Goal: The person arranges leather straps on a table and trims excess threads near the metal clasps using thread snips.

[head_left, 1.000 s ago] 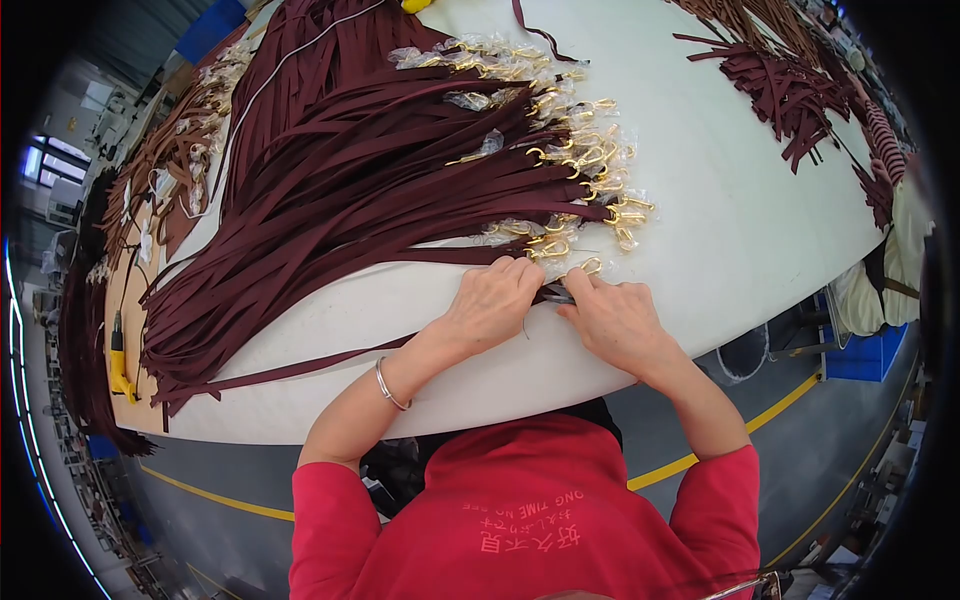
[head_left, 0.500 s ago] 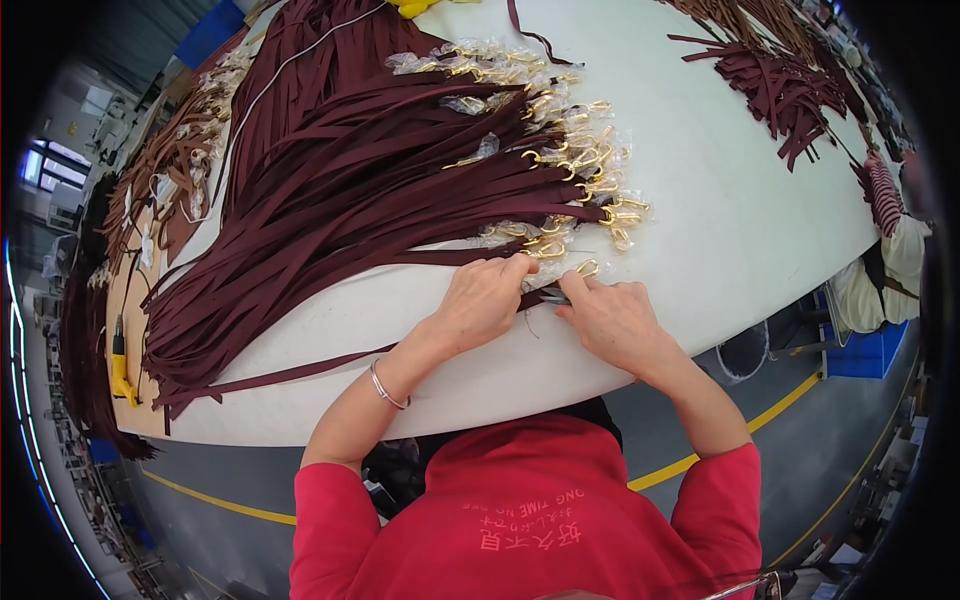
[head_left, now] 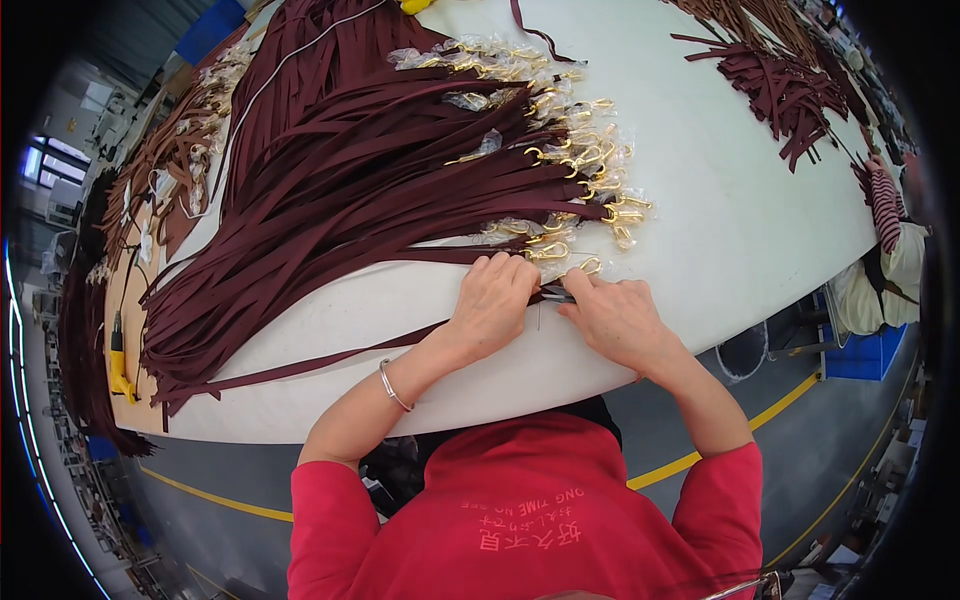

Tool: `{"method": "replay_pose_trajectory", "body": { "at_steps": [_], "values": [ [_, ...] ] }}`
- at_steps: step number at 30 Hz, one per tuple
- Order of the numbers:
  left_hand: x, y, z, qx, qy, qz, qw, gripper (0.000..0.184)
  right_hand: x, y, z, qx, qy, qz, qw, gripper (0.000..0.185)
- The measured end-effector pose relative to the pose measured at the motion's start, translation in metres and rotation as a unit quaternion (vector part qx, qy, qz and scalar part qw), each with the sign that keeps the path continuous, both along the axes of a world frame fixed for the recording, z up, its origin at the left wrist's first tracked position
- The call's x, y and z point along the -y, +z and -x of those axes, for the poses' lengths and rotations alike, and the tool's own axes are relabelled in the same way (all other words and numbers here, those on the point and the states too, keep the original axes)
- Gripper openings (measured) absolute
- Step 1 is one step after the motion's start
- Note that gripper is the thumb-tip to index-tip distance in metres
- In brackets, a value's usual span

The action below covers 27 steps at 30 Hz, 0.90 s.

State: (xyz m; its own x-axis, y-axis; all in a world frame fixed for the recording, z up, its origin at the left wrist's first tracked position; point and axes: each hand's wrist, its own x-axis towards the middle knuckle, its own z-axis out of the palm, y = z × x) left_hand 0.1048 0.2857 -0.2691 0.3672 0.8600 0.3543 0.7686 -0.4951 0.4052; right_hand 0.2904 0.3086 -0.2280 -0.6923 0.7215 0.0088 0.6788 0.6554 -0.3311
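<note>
My left hand [head_left: 495, 302] is closed, pinching a dark maroon strap [head_left: 325, 364] near its end; the strap trails off to the left along the table's near edge. My right hand [head_left: 618, 318] is closed around a small grey metal tool, which looks like thread snips [head_left: 556, 293], its tip pointing at the strap end by my left fingertips. Most of the tool is hidden in the hand. A fine loose thread [head_left: 539, 318] hangs between the hands. A gold snap hook [head_left: 590, 266] lies just beyond my right fingertips.
A large pile of maroon straps [head_left: 350, 190] with plastic-wrapped gold hooks [head_left: 590, 155] covers the table's left and middle. More strap pieces [head_left: 775, 85] lie at the back right. A yellow-handled tool [head_left: 119, 365] is at the left edge. Another person's striped sleeve [head_left: 884, 205] shows at right.
My left hand has turned slightly, its knuckles now facing up more, and moved a little right. The snips stay at the strap end, with more of their metal showing.
</note>
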Motion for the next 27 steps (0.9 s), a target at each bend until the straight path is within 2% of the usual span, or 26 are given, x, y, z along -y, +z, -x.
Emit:
{"method": "replay_pose_trajectory", "body": {
  "at_steps": [11,27],
  "values": [
    [-0.0020,0.0037,0.0008,0.037,0.003,0.019,0.999,0.010,0.0033,0.0000,0.0025,0.009,0.010,-0.036,0.999,0.018],
    [-0.0012,0.0063,-0.0007,0.071,-0.019,0.016,0.997,0.008,0.0014,0.0027,0.0007,-0.010,-0.015,0.029,0.999,0.021]
  ]
}}
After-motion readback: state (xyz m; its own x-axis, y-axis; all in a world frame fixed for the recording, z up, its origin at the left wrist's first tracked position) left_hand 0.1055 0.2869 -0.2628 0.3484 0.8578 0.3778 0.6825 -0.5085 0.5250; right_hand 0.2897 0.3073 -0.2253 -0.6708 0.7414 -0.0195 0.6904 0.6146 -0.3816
